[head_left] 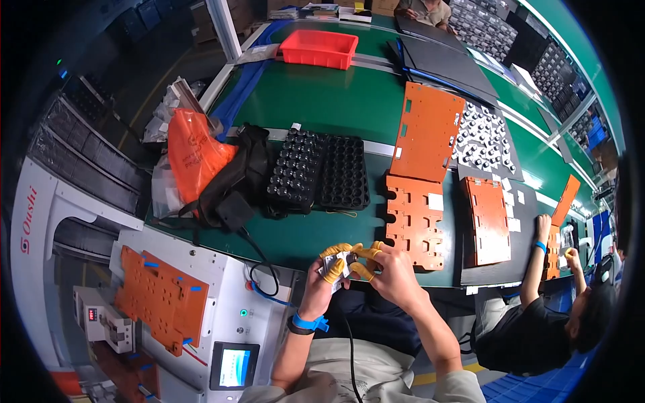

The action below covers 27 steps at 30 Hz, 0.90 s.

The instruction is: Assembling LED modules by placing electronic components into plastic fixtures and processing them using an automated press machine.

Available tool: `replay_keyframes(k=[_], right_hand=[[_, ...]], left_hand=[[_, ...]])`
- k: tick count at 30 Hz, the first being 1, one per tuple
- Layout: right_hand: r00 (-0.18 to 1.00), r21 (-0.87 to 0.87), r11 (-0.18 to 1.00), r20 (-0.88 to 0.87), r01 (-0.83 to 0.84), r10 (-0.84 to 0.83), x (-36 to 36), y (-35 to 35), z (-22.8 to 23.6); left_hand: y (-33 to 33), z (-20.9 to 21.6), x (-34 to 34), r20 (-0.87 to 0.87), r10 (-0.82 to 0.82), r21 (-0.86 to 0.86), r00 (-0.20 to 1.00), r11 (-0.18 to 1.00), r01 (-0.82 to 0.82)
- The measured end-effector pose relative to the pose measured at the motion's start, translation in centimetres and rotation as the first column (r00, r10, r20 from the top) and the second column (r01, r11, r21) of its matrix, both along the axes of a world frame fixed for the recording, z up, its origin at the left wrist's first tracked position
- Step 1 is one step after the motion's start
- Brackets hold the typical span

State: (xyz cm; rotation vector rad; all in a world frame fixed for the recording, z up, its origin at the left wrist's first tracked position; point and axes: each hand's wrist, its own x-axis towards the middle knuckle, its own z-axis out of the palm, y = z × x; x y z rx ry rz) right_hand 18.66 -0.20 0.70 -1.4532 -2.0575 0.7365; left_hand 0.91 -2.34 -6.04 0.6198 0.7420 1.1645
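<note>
Green worktable (pixel 309 234), orange fixture (pixel 413 225) right of centre. Left hand (pixel 318 287) grips small pale part (pixel 345 256) at table's near edge; right hand (pixel 395 272) meets it, pinch unclear. Apparently two-handed handling step; next move calls for steady left hold.

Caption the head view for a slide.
Left grip holds a small silvery item, right grip close by, at a green table bearing black trays and orange plates.
</note>
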Motion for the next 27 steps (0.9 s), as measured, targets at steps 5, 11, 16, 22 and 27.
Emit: replay_keyframes(k=[5, 11, 16, 22, 27], right_hand=[[0.996, 0.077, 0.993, 0.021, -0.093, 0.092, 1.0, 0.2, -1.2], [0.970, 0.109, 0.994, -0.241, 0.011, 0.015, 1.2, 0.2, -1.0], [0.981, 0.287, 0.950, -0.107, -0.126, 0.162, 3.0, -0.6, -0.9], [0.993, 0.540, 0.834, 0.087, -0.115, 0.080, 3.8, -1.4, -1.9], [0.997, 0.455, 0.888, 0.005, -0.066, 0.072, 4.3, -1.6, -1.7]], left_hand=[[0.0, -0.3, 0.0, 0.017, -0.056, 0.010, 0.998, 0.998, 0.056], [0.3, -2.0, 0.3, 0.275, -0.139, -0.114, 0.951, 0.978, 0.176], [0.7, -3.0, 0.4, 0.489, -0.150, -0.368, 0.859, 0.858, 0.359], [0.8, -3.2, 2.0, 0.597, -0.231, -0.286, 0.769, 0.833, 0.473], [0.5, -2.8, 3.5, 0.417, -0.181, -0.303, 0.891, 0.896, 0.324]])
